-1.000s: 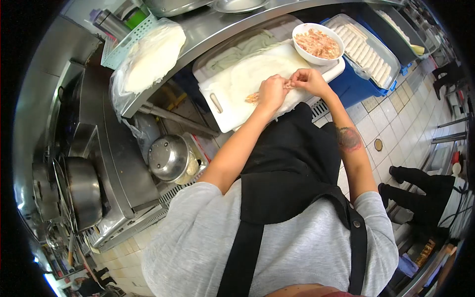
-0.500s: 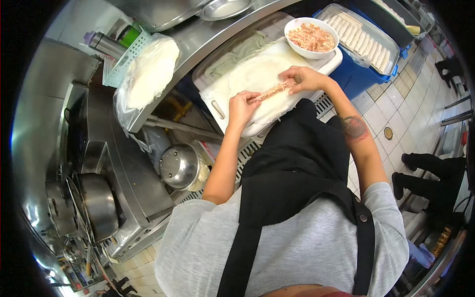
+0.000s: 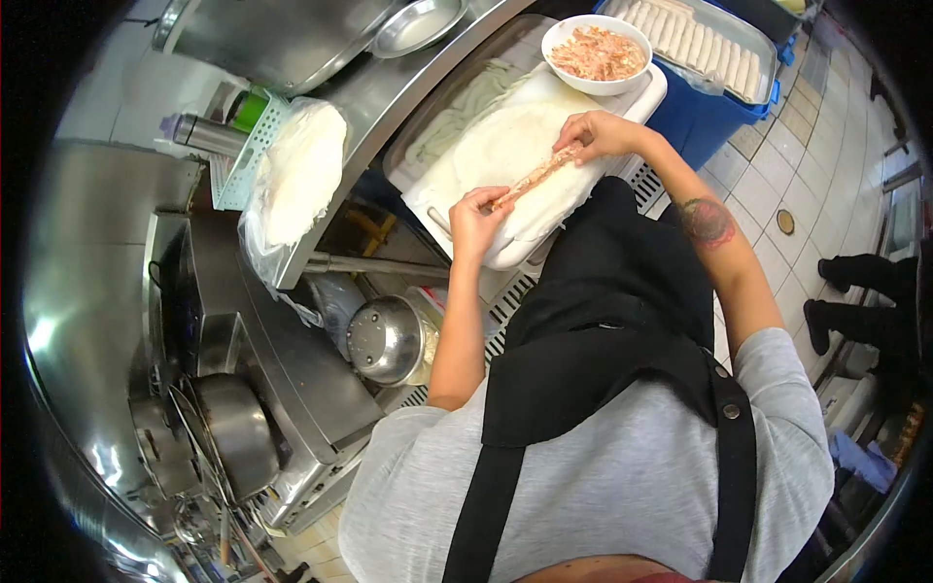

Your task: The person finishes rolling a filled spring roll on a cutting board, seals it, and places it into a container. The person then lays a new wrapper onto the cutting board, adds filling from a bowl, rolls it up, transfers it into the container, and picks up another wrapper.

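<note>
A long strip of pinkish minced filling lies slantwise across the pale, round wrapper sheets on a white cutting board. At the strip's lower left end, the fingers of my left hand are closed around it. My right hand pinches the upper right end from above, thumb and fingers together. Just beyond the right hand, a white bowl holds more of the same orange-pink filling. Greenish cloth or sheets show in the clear tub behind the board.
Pale finished rolls fill a tray on a blue bin at the right. A bagged stack of wrappers rests by a green basket at left. Below stand a metal colander and pots. Another person's legs show far right.
The camera view has shifted a little. My right hand has changed its grip at the strip's upper end, and the strip looks narrower and longer between my hands.
</note>
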A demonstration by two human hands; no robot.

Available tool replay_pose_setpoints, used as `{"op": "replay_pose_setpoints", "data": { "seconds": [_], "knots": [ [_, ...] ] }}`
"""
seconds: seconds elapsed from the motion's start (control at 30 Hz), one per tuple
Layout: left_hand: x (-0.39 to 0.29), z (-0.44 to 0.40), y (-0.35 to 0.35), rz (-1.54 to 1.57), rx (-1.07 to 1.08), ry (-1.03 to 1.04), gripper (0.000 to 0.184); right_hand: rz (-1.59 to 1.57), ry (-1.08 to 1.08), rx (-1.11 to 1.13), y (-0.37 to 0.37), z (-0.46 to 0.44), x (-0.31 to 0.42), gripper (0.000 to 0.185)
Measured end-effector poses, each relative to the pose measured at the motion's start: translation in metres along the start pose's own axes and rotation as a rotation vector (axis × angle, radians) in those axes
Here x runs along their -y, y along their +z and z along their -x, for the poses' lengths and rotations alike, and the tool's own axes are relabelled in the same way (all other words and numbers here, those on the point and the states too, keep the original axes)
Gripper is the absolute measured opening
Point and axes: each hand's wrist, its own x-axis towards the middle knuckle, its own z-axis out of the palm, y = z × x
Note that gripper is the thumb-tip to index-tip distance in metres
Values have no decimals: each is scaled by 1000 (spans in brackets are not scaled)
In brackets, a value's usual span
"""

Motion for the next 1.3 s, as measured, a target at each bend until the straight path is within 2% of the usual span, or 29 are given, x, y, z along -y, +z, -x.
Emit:
{"op": "replay_pose_setpoints", "data": {
  "seconds": [0.13, 0.2, 0.33, 0.43, 0.53, 0.6, 0.7, 0.77, 0.8, 0.87, 0.9, 0.97, 1.0, 1.03, 1.1, 1.2, 1.3],
  "knots": [
    [-7, 3, -2, -63, 2, -24, 24, 76, 29, -27, -3, 3, -3, 42],
    [-5, 3, -1, -102, -12, 19, 27, 83, 70, -36, -3, 0, -4, 43],
    [-15, 12, -4, -224, -23, 145, 30, 66, 6, -72, -6, 10, 5, 44],
    [-20, 21, -7, 128, -71, -47, 28, 6, -10, -90, -8, 11, -8, 45],
    [10, 18, -19, 142, 10, -112, 27, 87, 46, -71, -11, 5, -16, 46],
    [7, 17, -22, 75, 18, 9, 30, 117, 62, -109, -7, 3, -12, 46],
    [-5, 17, -20, -36, -29, 70, 32, 127, 69, -117, -6, 7, -5, 44],
    [-14, 20, -18, -137, -121, 109, 30, -84, 73, -170, -7, 13, 4, 37],
    [-11, 19, -16, -119, -186, 92, 29, -190, 76, -195, -7, 15, 7, 34],
    [-5, 19, -14, -83, -321, 52, 28, -206, 29, -366, -13, 9, -3, 21],
    [-4, 19, -15, -44, -305, -18, 26, -213, 3, -449, -15, 7, -7, 15],
    [-5, 17, -17, 36, -279, -158, 20, -238, 53, -472, -11, 6, -10, 15],
    [-8, 18, -15, 35, -270, -124, 18, -251, 78, -482, -10, 5, -8, 15],
    [-12, 19, -12, 34, -260, -89, 17, -140, 19, -465, -3, -1, -19, 12],
    [-19, 19, -9, 55, -225, -25, 9, -79, 77, -379, 2, 2, 10, 11],
    [-22, 18, -7, -177, -217, 164, 10, 33, 60, -301, 7, 2, 30, 15],
    [-24, 22, -5, -149, -173, 77, 12, 153, 22, -206, 7, -2, 33, 20]
  ]
}}
